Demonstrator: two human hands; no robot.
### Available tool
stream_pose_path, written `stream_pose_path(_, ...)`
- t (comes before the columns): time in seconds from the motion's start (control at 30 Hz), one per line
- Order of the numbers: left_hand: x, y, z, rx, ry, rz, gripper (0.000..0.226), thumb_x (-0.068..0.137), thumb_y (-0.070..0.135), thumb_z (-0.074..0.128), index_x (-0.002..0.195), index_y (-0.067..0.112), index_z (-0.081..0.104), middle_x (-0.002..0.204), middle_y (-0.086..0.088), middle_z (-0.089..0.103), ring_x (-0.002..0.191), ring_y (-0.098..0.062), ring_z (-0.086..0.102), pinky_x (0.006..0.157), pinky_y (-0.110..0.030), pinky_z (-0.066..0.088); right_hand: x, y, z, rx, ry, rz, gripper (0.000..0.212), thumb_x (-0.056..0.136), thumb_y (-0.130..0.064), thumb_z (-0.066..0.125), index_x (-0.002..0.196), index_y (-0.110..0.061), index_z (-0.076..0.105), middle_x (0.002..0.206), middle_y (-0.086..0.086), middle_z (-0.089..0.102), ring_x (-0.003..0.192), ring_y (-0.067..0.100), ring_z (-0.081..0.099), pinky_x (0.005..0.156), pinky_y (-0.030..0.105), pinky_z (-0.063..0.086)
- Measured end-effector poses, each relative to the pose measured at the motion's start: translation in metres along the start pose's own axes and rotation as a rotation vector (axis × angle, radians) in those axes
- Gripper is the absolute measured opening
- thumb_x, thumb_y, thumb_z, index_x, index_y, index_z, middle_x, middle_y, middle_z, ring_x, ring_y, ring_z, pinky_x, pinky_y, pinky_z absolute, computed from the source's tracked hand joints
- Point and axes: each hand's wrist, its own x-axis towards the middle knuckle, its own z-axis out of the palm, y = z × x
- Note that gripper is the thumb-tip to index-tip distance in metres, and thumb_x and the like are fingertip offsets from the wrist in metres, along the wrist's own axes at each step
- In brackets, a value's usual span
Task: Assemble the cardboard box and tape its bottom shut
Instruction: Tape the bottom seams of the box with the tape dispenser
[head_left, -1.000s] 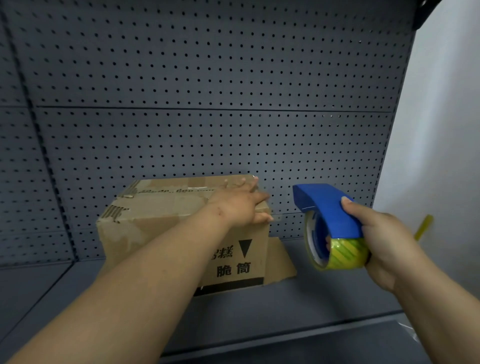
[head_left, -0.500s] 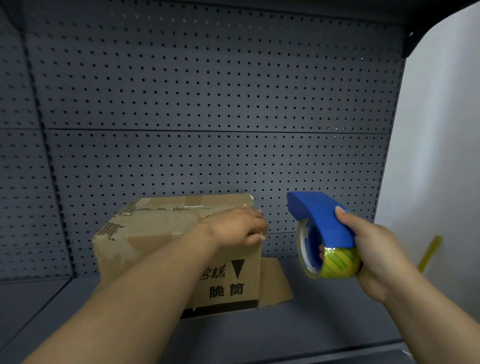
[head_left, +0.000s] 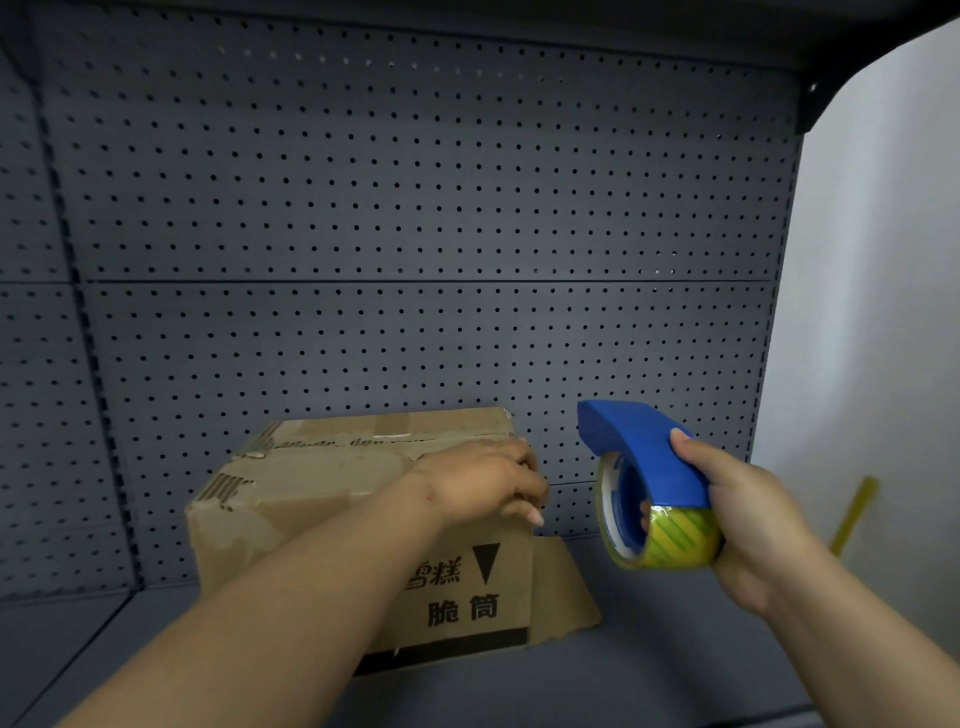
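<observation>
Clearly the box (head_left: 322, 499) looks light, stiff, worn; the left hand (head_left: 483, 483) curls over its top right corner, a sound hold; the right hand (head_left: 748, 514) grips the tape gun (head_left: 649, 483).

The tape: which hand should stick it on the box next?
Probably the right hand: it already grips the blue tape dispenser beside the cardboard box, while the left hand holds the box's top corner.

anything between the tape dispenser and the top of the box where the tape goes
Only the left hand, gripping the cardboard box at its top right edge. The right hand holds the tape dispenser beside that edge, apart from the box.
</observation>
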Motion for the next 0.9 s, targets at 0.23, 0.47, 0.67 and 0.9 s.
stream_pose_path(0.23, -0.005, 0.008, -0.009, 0.055, -0.111, -0.016, 0.043, 0.092, 0.053, 0.037, 0.123, 0.032, 0.058, 0.148, -0.007, 0.031, 0.142, -0.023, 0.014, 0.111, -0.039, 0.023, -0.001, 0.006, 0.011, 0.007, 0.02, 0.024, 0.027, 0.084, -0.033, 0.06, 0.09, -0.007, 0.065, 0.08, 0.014, 0.068, 0.065, 0.029, 0.062, 0.07, 0.042, 0.051)
stream_pose_path(0.47, -0.002, 0.003, 0.001, 0.076, -0.02, 0.043, 0.035, 0.098, 0.035, 0.04, 0.131, 0.039, 0.048, 0.15, -0.004, 0.031, 0.143, -0.024, 0.013, 0.115, -0.041, 0.02, -0.008, 0.008, 0.023, 0.049, 0.052, 0.013, 0.024, 0.084, -0.031, 0.06, 0.088, -0.009, 0.065, 0.078, 0.011, 0.069, 0.066, 0.026, 0.063, 0.069, 0.04, 0.051)
stream_pose_path(0.67, -0.002, 0.005, -0.005, 0.035, -0.067, -0.034, 0.053, 0.098, 0.037, 0.036, 0.145, 0.041, 0.012, 0.157, 0.005, 0.008, 0.145, -0.016, 0.002, 0.117, -0.041, 0.011, -0.02, 0.001, 0.033, 0.096, 0.052, -0.044, 0.019, 0.085, -0.03, 0.059, 0.086, -0.012, 0.065, 0.063, 0.002, 0.072, 0.058, 0.019, 0.067, 0.066, 0.037, 0.052)
stream_pose_path(0.9, -0.028, -0.021, -0.031, -0.776, 0.262, -0.347, 0.049, 0.093, 0.022, 0.05, 0.138, 0.035, 0.039, 0.141, 0.006, 0.047, 0.114, -0.007, 0.049, 0.101, -0.031, 0.039, -0.052, -0.007, 0.055, 0.138, -0.065, -0.084, 0.022, 0.088, -0.03, 0.052, 0.088, -0.013, 0.065, 0.058, -0.001, 0.069, 0.045, 0.012, 0.062, 0.041, 0.024, 0.053)
